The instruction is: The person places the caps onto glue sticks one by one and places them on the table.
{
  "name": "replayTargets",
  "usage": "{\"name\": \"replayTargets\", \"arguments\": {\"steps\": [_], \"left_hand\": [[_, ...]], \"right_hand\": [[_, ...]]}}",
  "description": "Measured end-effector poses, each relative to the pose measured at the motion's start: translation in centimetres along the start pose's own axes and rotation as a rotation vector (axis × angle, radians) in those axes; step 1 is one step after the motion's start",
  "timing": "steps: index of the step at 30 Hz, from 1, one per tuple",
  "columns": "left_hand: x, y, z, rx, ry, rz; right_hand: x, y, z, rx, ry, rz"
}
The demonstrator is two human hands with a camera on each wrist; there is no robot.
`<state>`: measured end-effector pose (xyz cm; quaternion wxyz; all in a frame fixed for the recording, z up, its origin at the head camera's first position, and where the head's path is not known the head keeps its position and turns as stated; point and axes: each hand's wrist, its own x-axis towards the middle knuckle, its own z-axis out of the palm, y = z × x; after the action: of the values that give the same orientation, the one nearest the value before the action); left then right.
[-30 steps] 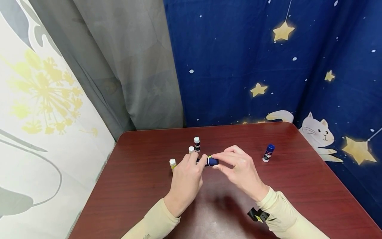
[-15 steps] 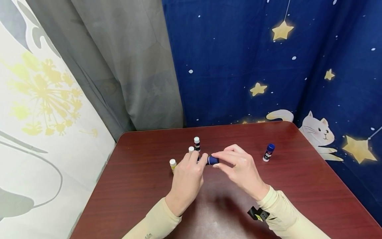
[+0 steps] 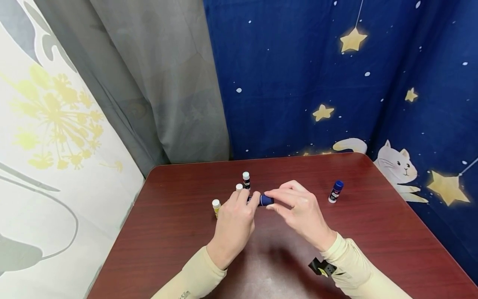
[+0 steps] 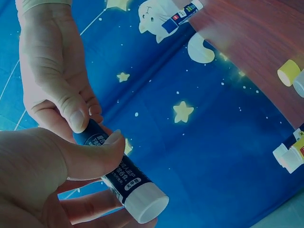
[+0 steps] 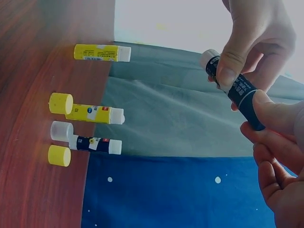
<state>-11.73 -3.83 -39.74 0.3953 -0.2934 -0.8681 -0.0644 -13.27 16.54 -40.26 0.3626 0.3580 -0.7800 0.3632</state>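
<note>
Both hands hold one dark blue glue stick (image 4: 126,173) above the table. My left hand (image 3: 234,214) grips its body, and a white end (image 5: 209,58) sticks out beyond the fingers. The thumb and fingers of my right hand (image 3: 300,207) pinch the opposite, dark blue end. Left of the hands, a yellow glue stick (image 5: 97,52) stands with its white end up. Near it stand another yellow glue stick (image 5: 90,113) and a dark blue one (image 5: 95,144), also white end up. Beside these are two yellow caps (image 5: 61,103) and a clear cap (image 5: 61,131).
A blue-capped glue stick (image 3: 336,191) stands upright on the right of the brown table (image 3: 373,241). Behind the table hang a grey curtain (image 3: 160,74) and a blue star-patterned curtain (image 3: 284,74).
Both hands stay almost in place on the glue stick. A sliver of yellow that showed above it a second ago is out of sight now.
</note>
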Motion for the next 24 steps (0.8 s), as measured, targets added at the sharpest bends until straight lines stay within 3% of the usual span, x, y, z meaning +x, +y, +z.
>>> {"name": "replayTargets", "arguments": {"steps": [24], "left_hand": [[-0.55,0.24,0.55,-0.050,0.035,-0.034]], "right_hand": [[0.13,0.19,0.05,-0.014,-0.029,-0.044]]}}
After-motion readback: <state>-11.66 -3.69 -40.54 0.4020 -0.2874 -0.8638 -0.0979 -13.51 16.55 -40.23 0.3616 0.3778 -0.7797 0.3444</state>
